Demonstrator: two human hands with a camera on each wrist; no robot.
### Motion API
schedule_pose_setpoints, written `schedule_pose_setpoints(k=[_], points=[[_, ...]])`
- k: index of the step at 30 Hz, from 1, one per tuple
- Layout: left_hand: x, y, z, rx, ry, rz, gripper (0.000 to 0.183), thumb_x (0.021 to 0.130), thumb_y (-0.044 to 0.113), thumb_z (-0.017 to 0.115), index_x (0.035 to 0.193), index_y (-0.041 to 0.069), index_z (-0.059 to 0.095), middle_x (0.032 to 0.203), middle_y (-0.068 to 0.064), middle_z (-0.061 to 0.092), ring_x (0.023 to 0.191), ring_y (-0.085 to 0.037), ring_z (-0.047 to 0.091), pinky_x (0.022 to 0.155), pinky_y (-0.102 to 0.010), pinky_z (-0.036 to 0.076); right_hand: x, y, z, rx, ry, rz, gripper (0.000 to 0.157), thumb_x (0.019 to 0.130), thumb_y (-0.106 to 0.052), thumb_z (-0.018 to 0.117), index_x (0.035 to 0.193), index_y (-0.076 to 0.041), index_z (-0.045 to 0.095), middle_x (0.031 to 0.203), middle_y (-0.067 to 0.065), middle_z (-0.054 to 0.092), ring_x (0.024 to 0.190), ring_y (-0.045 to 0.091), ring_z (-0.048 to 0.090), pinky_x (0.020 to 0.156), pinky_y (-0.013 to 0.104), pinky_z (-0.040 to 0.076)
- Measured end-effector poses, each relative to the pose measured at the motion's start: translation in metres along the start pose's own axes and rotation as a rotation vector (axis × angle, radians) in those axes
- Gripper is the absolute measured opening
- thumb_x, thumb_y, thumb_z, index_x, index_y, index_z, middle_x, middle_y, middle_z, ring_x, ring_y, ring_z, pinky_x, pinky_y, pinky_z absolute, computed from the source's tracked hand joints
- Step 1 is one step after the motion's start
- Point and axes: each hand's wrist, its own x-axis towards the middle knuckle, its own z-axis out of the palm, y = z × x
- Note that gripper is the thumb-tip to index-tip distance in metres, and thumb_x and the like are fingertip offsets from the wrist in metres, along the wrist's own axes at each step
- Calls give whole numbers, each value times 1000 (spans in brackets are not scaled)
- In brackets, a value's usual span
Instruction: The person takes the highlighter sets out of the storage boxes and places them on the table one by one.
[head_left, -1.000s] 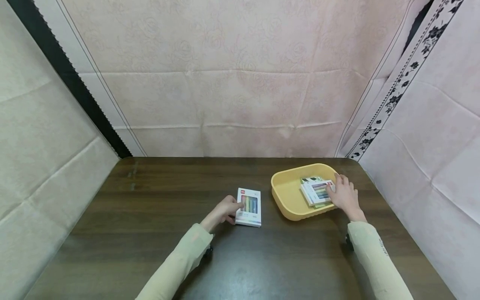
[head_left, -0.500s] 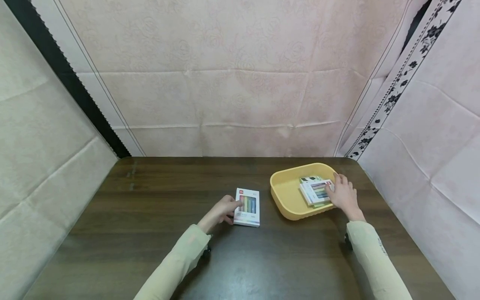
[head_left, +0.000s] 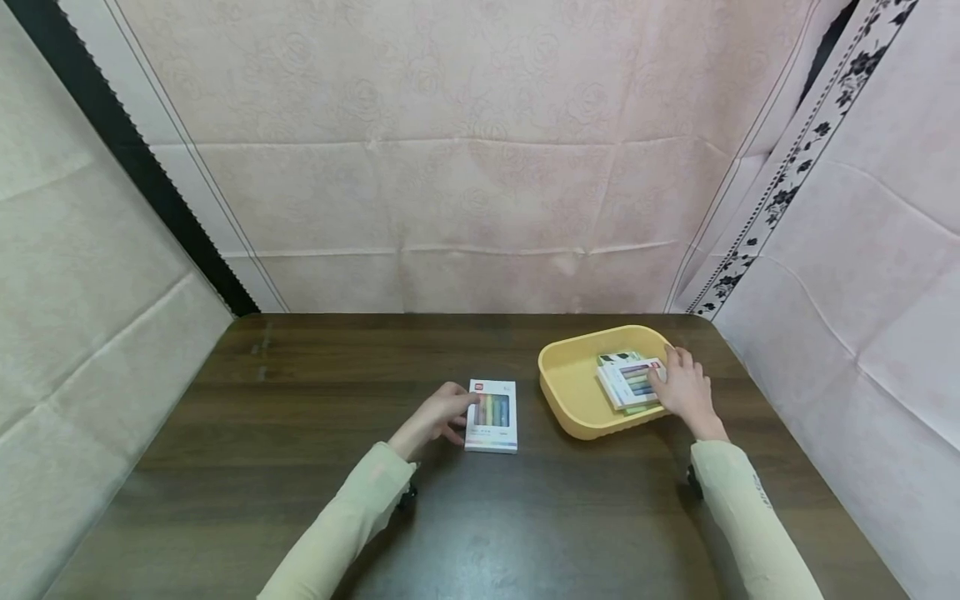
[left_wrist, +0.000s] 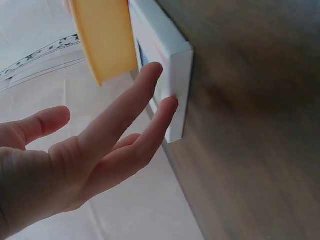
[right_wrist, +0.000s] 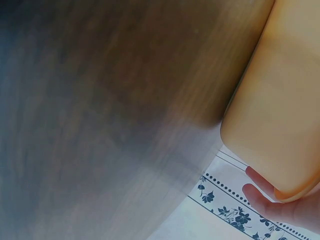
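Observation:
A flat white box (head_left: 491,433) with a window showing a row of coloured sticks lies on the table left of the yellow basket. My left hand (head_left: 444,414) is at the box's left side, one finger overlapping its face in the head view. In the left wrist view its fingers are loosely extended, fingertips (left_wrist: 169,104) right at the box's edge, thumb apart. My right hand (head_left: 684,390) grips the right rim of the yellow basket (head_left: 562,400), thumb inside and fingers along the outside. Inside the basket lies a similar white box (head_left: 628,385) on top of greenish packs.
The brown wooden table (head_left: 300,467) carries the box and basket. Pale patterned cloth (head_left: 450,208) hangs behind its far edge, with more cloth along both sides.
The white box has turned slightly and now lies squarer to the table edge. My left hand has drawn a little to the left. My right hand stays on the basket rim.

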Motion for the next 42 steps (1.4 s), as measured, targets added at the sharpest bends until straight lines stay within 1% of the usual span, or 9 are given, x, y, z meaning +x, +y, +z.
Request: schedule_pose_setpoints(k=[9, 14, 19, 22, 25, 30, 32, 38, 42], points=[[2, 11, 0, -37, -26, 23, 49, 89, 21, 50, 128, -6, 35, 124, -26, 42, 110, -42, 50, 71, -46, 54, 1, 0, 2, -3, -3, -2, 62, 90, -30, 43, 135, 8, 25, 134, 34, 26, 112, 55, 32, 84, 66, 31], [0, 18, 5, -63, -52, 67, 48, 90, 21, 50, 127, -5, 35, 124, -26, 43, 107, -40, 52, 71, -43, 55, 1, -1, 1, 1, 1, -7, 61, 90, -30, 42, 135, 8, 26, 134, 34, 26, 111, 56, 32, 84, 67, 31], [-1, 29, 15, -96, -106, 124, 44, 92, 20, 46, 127, -4, 37, 125, -24, 46, 107, -38, 54, 79, -43, 53, 0, 0, 1, 0, 13, -9, 61, 90, -30, 43, 135, 7, 27, 133, 34, 27, 110, 55, 34, 83, 66, 32], [0, 36, 21, -137, -149, 165, 43, 94, 20, 44, 129, -3, 38, 125, -24, 47, 109, -37, 54, 84, -43, 51, -1, 0, 1, -1, 12, -7, 61, 89, -30, 43, 135, 7, 27, 133, 34, 27, 110, 55, 33, 83, 66, 32], [2, 42, 27, -194, -178, 199, 41, 94, 21, 44, 129, -2, 39, 125, -24, 49, 109, -35, 55, 84, -40, 51, -2, 0, 0, -1, 14, -7, 61, 89, -29, 44, 134, 8, 27, 133, 34, 27, 110, 55, 33, 83, 66, 32], [7, 52, 39, -301, -214, 220, 40, 94, 20, 44, 127, -1, 41, 124, -22, 51, 108, -31, 57, 84, -35, 51, -1, 0, -1, 0, 18, -7, 60, 90, -29, 43, 134, 8, 27, 133, 34, 27, 110, 55, 33, 83, 66, 32], [9, 56, 45, -357, -240, 230, 40, 95, 19, 43, 128, -3, 40, 125, -23, 51, 110, -33, 56, 87, -36, 50, -1, 1, -1, -1, 16, -6, 60, 90, -29, 43, 134, 8, 27, 133, 34, 27, 111, 55, 33, 83, 66, 32], [18, 63, 64, -568, -333, 245, 39, 96, 15, 38, 129, -6, 36, 129, -26, 47, 118, -39, 47, 97, -42, 41, 0, 1, 1, -2, 1, 5, 61, 90, -30, 42, 135, 8, 26, 134, 34, 26, 112, 55, 32, 85, 66, 31], [25, 66, 75, -735, -384, 208, 43, 96, 15, 39, 133, -7, 32, 135, -27, 39, 122, -40, 43, 102, -44, 37, 1, 1, 1, -2, -3, 11, 61, 90, -30, 42, 135, 7, 25, 134, 34, 26, 113, 55, 32, 86, 67, 31]])
